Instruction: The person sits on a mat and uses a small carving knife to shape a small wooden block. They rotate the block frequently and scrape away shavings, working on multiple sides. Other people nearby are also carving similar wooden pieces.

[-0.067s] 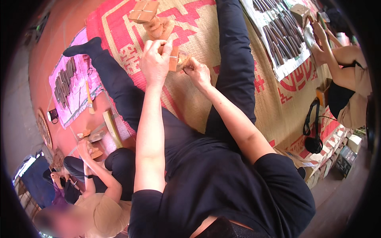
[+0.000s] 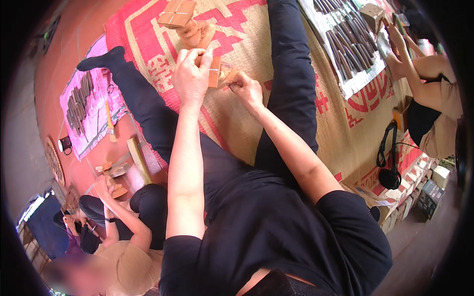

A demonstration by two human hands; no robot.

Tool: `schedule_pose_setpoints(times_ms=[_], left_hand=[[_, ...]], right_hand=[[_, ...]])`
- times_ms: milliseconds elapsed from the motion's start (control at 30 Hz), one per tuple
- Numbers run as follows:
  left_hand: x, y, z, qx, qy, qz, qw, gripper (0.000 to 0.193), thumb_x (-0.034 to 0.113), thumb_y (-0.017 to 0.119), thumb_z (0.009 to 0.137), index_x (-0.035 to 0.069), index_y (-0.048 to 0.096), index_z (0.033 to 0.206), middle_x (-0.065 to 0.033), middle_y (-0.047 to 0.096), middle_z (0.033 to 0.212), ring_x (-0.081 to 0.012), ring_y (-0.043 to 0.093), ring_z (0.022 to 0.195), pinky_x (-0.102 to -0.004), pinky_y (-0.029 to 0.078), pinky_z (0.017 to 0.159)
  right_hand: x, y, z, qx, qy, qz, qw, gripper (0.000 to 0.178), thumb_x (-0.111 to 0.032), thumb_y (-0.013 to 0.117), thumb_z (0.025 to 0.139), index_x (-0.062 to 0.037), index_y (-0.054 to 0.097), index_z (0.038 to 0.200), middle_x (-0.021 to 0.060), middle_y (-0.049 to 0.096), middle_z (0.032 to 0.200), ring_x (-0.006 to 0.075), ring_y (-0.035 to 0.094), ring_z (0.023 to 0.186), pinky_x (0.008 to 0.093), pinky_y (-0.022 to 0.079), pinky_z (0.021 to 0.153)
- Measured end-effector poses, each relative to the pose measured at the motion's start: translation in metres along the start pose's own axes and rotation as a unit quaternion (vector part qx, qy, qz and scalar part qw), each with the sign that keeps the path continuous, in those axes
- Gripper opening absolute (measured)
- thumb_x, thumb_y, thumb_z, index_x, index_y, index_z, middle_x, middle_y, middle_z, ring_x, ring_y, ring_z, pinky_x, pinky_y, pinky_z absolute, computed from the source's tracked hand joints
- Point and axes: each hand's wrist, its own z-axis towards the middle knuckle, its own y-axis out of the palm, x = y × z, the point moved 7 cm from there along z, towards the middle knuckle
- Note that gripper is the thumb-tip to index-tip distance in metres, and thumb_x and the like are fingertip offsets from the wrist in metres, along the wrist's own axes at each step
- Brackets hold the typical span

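My left hand is steadying a reddish-brown wooden piece in front of me, over the patterned mat and between my outstretched legs; its thumb and fingers are clamping on the left edge of the wood. My right hand is working at the other end, just beside the pale, shaped part. The fingertips there are bunching together, but they are hiding what lies between them, so I cannot tell whether they are pinching a small tool or the wood itself.

Against 0.1 s ago, I am finding almost no change: most things are sitting slightly further left, which I am taking as a small head movement, while my 2 hands are keeping their places on the wood. To my judgement, the work is staying at the same spot, the left side supporting and the right side doing the finer part.

Beyond my left hand, a 2nd carved piece is resting on the mat, untouched. To my left, a pink cloth is bearing dark, slim rods; to my right, a white cloth is carrying 2 rows of similar ones. At lower left, a co-worker's hand is reaching to more wood.
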Motion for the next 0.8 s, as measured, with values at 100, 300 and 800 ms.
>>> schedule_pose_setpoints(times_ms=[100, 300, 800], left_hand=[[-0.002, -0.002, -0.001, 0.004, -0.003, -0.002, 1.000, 0.025, 0.038, 0.069, 0.087, 0.013, 0.070, 0.086, -0.0058, 0.061, 0.085, -0.0272, 0.065, 0.073, -0.0394, 0.050, 0.063], [0.002, 0.001, 0.008, 0.000, 0.002, 0.007, 1.000, 0.025, 0.038, 0.068, 0.087, 0.013, 0.070, 0.087, -0.0060, 0.061, 0.086, -0.0273, 0.065, 0.074, -0.0397, 0.050, 0.064], [0.002, 0.002, 0.007, 0.004, 0.010, 0.005, 1.000, 0.025, 0.037, 0.069, 0.088, 0.013, 0.069, 0.086, -0.0048, 0.060, 0.084, -0.0260, 0.064, 0.074, -0.0383, 0.050, 0.063]], right_hand=[[-0.033, -0.022, 0.017, 0.067, 0.026, 0.011, 0.997, 0.018, -0.020, 0.070, 0.082, -0.0085, 0.063, 0.094, 0.0135, 0.069, 0.079, 0.0285, 0.069, 0.074, 0.0410, 0.050, 0.067], [-0.038, 0.001, 0.026, 0.061, -0.012, -0.034, 0.998, 0.014, -0.016, 0.070, 0.084, -0.0079, 0.061, 0.090, 0.0119, 0.068, 0.075, 0.0291, 0.068, 0.071, 0.0380, 0.051, 0.063], [-0.032, -0.003, 0.012, 0.030, -0.034, -0.045, 0.998, 0.010, -0.013, 0.067, 0.084, -0.0046, 0.062, 0.089, 0.0131, 0.069, 0.076, 0.0220, 0.069, 0.071, 0.0362, 0.049, 0.060]])
